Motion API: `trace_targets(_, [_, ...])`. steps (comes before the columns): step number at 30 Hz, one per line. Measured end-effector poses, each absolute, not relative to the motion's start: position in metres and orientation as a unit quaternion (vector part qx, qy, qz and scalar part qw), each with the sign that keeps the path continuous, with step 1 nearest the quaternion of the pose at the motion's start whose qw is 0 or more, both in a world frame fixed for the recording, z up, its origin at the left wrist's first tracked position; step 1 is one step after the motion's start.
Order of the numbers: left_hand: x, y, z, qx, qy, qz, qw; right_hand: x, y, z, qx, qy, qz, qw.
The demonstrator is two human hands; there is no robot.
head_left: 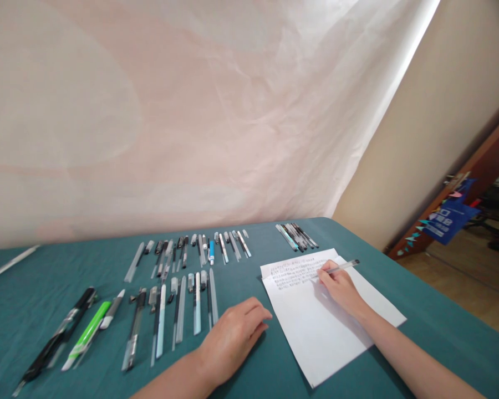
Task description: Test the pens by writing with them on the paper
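Note:
My right hand pinches a clear-barrelled pen with a dark end, its tip down at the white paper. Rows of small handwriting cover the upper part of the sheet; they are too blurred to read. Just left of the paper, my left hand rests on the green tablecloth, palm down, fingers loosely bent and nothing visible in them. Close to its fingers and wrist lie taken-apart pens, among them a pale blue and white pen barrel and a clear tube.
Behind the paper lies a group of pens. Two rows of pen parts and caps spread leftward, with a bright green pen and a black pen at the near left. A pale curtain hangs along the table's back edge.

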State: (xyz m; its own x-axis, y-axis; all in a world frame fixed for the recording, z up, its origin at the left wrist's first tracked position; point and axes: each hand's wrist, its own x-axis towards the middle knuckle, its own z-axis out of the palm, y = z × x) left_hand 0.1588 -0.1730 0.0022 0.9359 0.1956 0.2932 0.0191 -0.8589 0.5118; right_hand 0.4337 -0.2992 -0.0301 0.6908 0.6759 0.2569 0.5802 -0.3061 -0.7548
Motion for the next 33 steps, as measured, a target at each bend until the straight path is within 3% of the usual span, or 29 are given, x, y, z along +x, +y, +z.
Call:
trace_targets(8, [0.160, -0.172, 0.009, 0.964, 0.047, 0.183, 0.186, 0.437, -0.298, -0.034, -0.808, -0.393, 0.047, 0.436])
trace_targets(22, [0.159, -0.173, 0.013, 0.956, 0.041, 0.210, 0.202, 0.435, -0.299, -0.029, -0.825, -0.406, 0.028, 0.392])
trace_targets(29, [0.159, -0.173, 0.016, 0.957, 0.036, 0.204, 0.202, 0.434, -0.299, -0.027, -0.816, -0.403, 0.041, 0.413])
trace_targets(33, [0.159, -0.172, 0.019, 0.960, 0.033, 0.190, 0.202, 0.434, -0.299, -0.027, -0.792, -0.386, 0.074, 0.467])
